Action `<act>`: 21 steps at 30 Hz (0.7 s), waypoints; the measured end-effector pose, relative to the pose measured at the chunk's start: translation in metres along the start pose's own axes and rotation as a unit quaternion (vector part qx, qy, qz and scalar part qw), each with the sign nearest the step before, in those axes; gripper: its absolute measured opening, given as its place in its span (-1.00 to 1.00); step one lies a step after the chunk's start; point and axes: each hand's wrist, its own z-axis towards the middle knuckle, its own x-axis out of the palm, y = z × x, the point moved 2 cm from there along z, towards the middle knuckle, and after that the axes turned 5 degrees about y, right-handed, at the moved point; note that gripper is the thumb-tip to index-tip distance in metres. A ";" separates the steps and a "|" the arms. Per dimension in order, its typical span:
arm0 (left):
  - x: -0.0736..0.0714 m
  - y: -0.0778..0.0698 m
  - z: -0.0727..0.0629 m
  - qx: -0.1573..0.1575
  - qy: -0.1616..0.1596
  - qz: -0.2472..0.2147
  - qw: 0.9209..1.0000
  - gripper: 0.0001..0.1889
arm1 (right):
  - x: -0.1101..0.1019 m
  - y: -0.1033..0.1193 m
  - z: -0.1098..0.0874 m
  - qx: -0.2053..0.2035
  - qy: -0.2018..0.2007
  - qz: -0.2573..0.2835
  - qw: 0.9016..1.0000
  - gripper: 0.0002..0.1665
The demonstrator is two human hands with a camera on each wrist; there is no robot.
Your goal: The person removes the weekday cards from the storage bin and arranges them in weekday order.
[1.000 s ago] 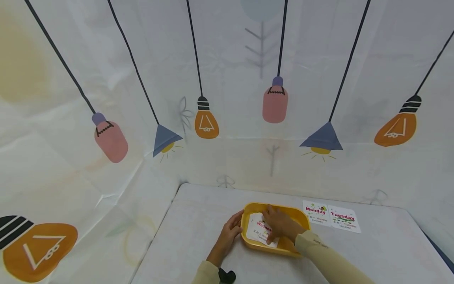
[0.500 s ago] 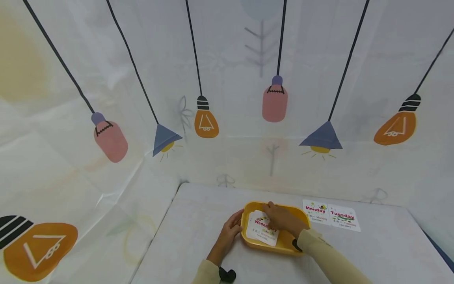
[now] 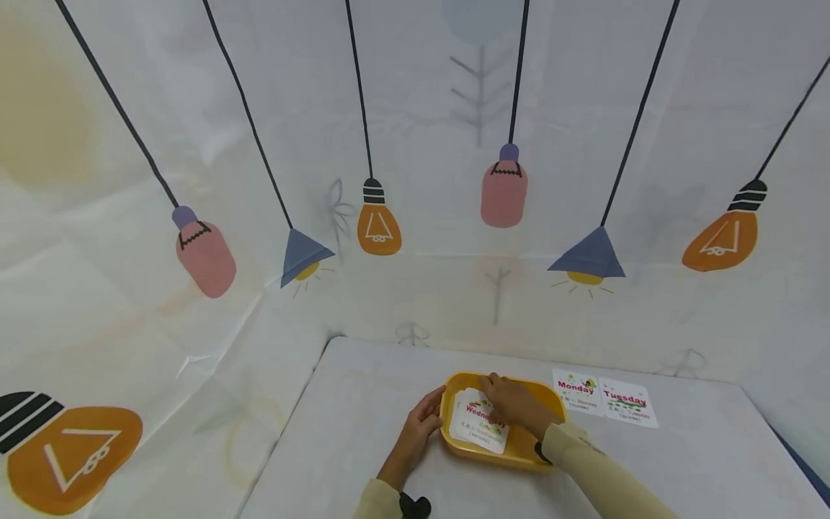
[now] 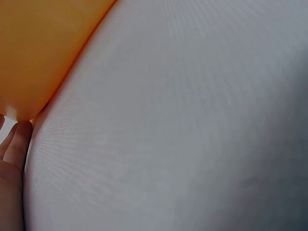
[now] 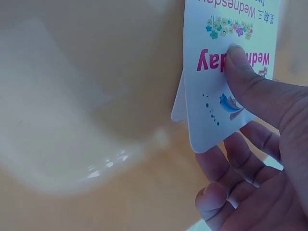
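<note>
Right grip pinches the Wednesday card; left grip, fingers uncurled, touches the tray. Only the head view shows Monday card.

A white worktop stands in a corner enclosed by creased, printed sheeting, its orange bulbs, pink lamps and blue lampshades giving the look of a makeshift booth or a children's learning nook. The Monday card and Tuesday card, with their bright weekday lettering, would suit a classroom; whether the space lies in a home, school or studio cannot be told.
</note>
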 end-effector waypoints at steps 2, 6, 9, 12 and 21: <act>0.000 0.000 0.000 0.002 0.001 0.003 1.000 -0.40 | 0.000 0.000 0.000 0.001 0.002 -0.003 1.000 -0.46; 0.000 -0.002 -0.001 -0.002 -0.001 0.012 1.000 -0.40 | 0.000 0.001 0.000 -0.002 0.004 -0.009 1.000 -0.46; 0.001 -0.003 -0.001 -0.005 -0.003 0.017 1.000 -0.40 | -0.001 0.001 -0.001 0.000 0.005 -0.014 1.000 -0.44; 0.001 -0.004 -0.001 -0.004 -0.003 0.015 1.000 -0.40 | -0.002 0.001 -0.001 0.005 0.006 -0.011 1.000 -0.43; 0.002 -0.004 -0.002 -0.003 -0.004 0.014 1.000 -0.40 | -0.004 0.001 -0.007 0.022 0.023 0.027 0.999 -0.42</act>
